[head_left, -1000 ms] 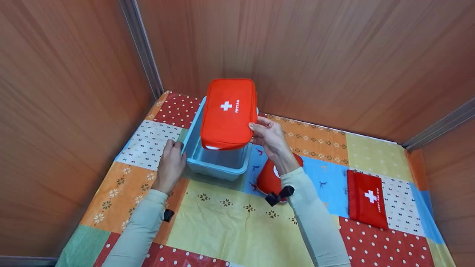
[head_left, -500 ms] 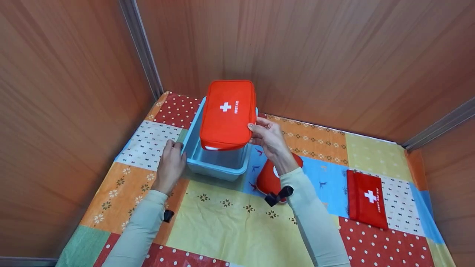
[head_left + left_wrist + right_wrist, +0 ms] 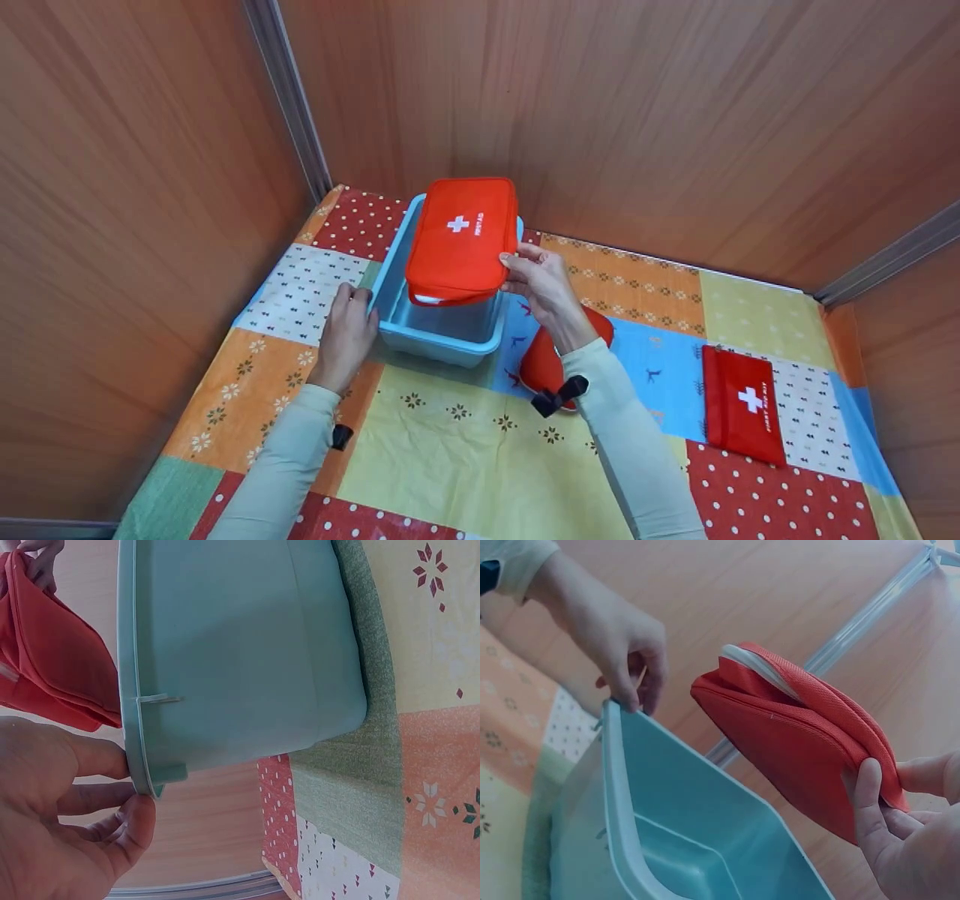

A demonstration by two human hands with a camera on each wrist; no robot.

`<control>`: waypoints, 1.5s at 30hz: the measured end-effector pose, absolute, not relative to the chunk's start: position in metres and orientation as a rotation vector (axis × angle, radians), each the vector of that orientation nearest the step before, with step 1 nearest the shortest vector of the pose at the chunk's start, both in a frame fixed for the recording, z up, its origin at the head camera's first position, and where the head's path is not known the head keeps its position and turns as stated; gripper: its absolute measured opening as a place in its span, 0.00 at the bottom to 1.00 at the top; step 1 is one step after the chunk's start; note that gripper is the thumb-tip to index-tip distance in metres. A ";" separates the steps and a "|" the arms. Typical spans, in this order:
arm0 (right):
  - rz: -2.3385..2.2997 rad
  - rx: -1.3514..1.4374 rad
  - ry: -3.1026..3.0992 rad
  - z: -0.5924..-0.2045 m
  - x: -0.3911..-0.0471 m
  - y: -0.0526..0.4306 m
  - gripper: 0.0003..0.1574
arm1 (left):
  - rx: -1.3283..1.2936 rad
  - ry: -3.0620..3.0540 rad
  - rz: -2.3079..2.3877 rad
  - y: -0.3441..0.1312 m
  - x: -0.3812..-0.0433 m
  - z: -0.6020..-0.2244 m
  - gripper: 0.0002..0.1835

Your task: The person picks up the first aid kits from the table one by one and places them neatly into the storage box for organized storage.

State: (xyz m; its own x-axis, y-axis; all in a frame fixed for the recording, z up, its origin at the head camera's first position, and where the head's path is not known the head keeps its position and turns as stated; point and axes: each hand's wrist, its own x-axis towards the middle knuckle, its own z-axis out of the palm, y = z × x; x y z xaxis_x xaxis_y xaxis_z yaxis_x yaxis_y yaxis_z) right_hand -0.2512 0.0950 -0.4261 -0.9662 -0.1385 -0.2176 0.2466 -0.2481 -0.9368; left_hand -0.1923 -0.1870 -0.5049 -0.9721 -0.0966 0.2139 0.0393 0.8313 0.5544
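A red first aid bag [image 3: 461, 251] with a white cross is held above a light blue plastic bin [image 3: 442, 341]. My right hand [image 3: 546, 289] pinches the bag's near right edge, thumb on one face and fingers on the other; the right wrist view shows this grip on the bag [image 3: 802, 742]. At the bin's left rim, my left hand [image 3: 346, 334] grips the edge between thumb and fingers, as the left wrist view shows on the bin [image 3: 240, 652]. Below the bag, the visible part of the bin's floor is bare.
A second red first aid case [image 3: 544, 367] lies right of the bin, partly under my right forearm. Farther right is a flat red first aid pouch [image 3: 746, 405]. Patchwork cloth [image 3: 450, 465] covers the table, with wood-grain panels [image 3: 637, 112] standing behind and at both sides.
My right hand has lowered the red bag slightly, and its far end has tipped down toward the bin. The left hand stays on the rim.
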 end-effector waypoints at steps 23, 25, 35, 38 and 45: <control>-2.240 0.353 1.707 -0.439 -0.257 0.082 0.16 | 0.074 -2.817 -0.868 -0.188 -0.194 -0.503 0.20; -2.236 0.347 1.704 -0.441 -0.257 0.082 0.17 | 0.071 -2.818 -0.862 -0.188 -0.193 -0.503 0.20; -2.195 0.390 1.730 -0.445 -0.257 0.077 0.18 | 0.082 -2.850 -0.809 -0.188 -0.192 -0.503 0.21; -2.182 0.414 1.740 -0.447 -0.258 0.074 0.18 | 0.082 -2.851 -0.805 -0.188 -0.192 -0.503 0.21; -2.151 0.436 1.758 -0.449 -0.259 0.069 0.19 | 0.061 -2.841 -0.764 -0.189 -0.192 -0.505 0.22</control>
State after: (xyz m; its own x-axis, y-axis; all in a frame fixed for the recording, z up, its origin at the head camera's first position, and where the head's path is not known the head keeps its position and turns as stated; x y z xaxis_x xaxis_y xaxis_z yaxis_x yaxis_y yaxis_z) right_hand -0.2590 0.0692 -0.4485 -0.8995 -0.0589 -0.4329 0.4359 -0.1857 -0.8806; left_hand -0.1916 -0.1888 -0.5049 -0.9794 -0.0910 0.1805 0.0118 0.8656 0.5005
